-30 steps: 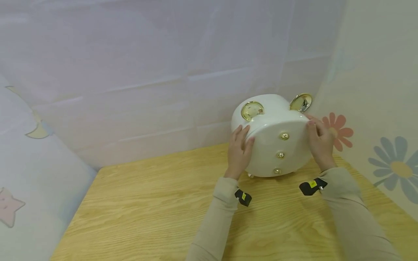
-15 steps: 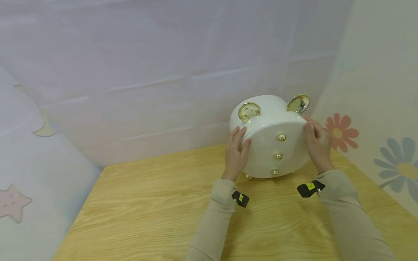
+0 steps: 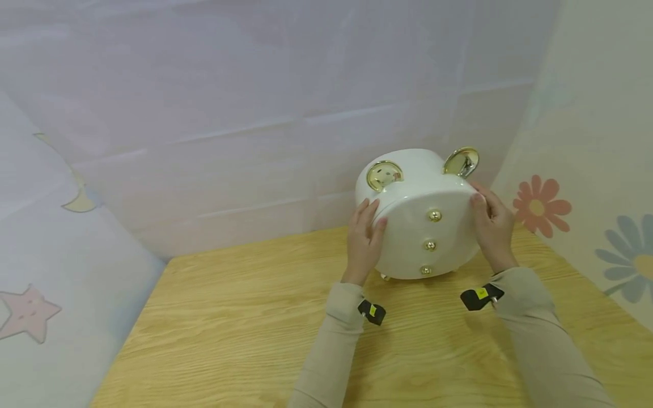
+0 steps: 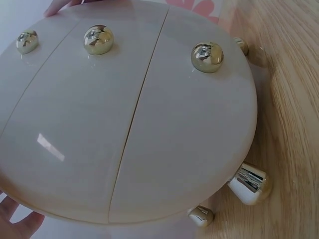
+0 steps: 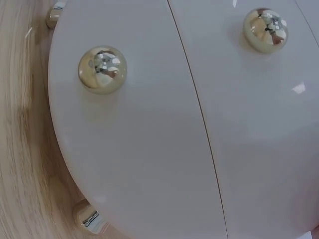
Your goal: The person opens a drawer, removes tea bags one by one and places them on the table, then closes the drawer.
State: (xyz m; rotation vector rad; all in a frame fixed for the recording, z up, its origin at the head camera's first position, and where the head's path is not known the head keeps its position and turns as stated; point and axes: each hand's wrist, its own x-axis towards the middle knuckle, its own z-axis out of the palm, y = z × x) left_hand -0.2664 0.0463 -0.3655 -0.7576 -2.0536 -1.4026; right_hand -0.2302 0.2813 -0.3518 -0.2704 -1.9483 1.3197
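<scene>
A white rounded drawer box (image 3: 403, 238) with gold ears (image 3: 385, 175) stands at the right rear of the wooden table. Gold knobs (image 3: 431, 245) run down its front. My left hand (image 3: 362, 246) grips its left upper edge, thumb on the front and fingers along the side. Opposite, my right hand (image 3: 494, 229) holds the right edge, its thumb on the front face; some fingers are hidden behind. In the left wrist view, thin seams divide the drawer fronts, and short gold feet (image 4: 250, 184) meet the table. The right wrist view shows the drawer front (image 5: 144, 149) close up.
The pale wood tabletop (image 3: 245, 317) stretches left and forward of the box. A light cloth wall (image 3: 229, 141) rises behind, close to the box. On the right, a side wall bears a red flower (image 3: 542, 205); on the left, another has a pink star (image 3: 29, 311).
Both hands and the drawer box have shifted a little left along the table, away from the right wall. Their hold looks the same. The head view has turned slightly.
</scene>
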